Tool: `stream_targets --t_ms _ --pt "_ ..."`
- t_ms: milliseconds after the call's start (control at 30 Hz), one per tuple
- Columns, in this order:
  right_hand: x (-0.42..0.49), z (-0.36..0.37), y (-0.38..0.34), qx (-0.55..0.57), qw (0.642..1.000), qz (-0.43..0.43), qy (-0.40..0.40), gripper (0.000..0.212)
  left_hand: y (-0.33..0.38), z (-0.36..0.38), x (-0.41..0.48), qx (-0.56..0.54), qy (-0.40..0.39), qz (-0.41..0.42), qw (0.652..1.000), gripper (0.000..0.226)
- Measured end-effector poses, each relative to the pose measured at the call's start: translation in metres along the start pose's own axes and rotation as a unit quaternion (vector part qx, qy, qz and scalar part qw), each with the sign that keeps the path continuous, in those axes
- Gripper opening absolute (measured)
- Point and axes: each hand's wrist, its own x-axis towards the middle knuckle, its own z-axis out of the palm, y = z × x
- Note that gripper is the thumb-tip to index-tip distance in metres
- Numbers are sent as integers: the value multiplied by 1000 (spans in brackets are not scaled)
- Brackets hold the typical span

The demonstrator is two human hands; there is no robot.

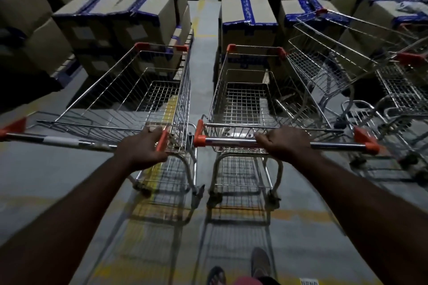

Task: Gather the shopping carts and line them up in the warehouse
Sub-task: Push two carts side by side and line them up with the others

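Brown cardboard boxes sealed with blue tape [143,9] stacked on both sides of a narrow aisle; grey concrete floor [69,180] marked with worn yellow painted lines [148,210].

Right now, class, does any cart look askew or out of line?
Yes. The carts at the right sit angled to the aisle and tangled together, unlike the two straight side-by-side carts held by the left hand and right hand.

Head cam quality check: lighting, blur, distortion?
Head view: dim, corners nearly black; wide-angle bends the left cart's handle and leans the cardboard boxes outward; nested carts at right smeared; left hand and right hand fairly sharp; carts cast grid shadows on the floor.
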Motion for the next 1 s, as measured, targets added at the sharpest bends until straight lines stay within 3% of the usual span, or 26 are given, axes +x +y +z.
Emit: stream_targets --t_ms 267,367,600,900,1000 --pt "4 1 -18 14 999 -35 9 87 3 1 -12 -1 4 17 1000 102" --pt "-6 -2 -19 11 999 -38 1 76 6 1 -12 11 -4 27 1000 108" --pt "-10 -4 -53 5 1000 -3 21 77 2 10 -27 32 -3 36 999 116" --pt "-27 -1 -63 4 1000 -5 15 81 -9 15 -37 34 9 34 999 104" --pt "-34 -4 -69 10 1000 1 27 79 -5 17 -38 32 13 33 999 113"
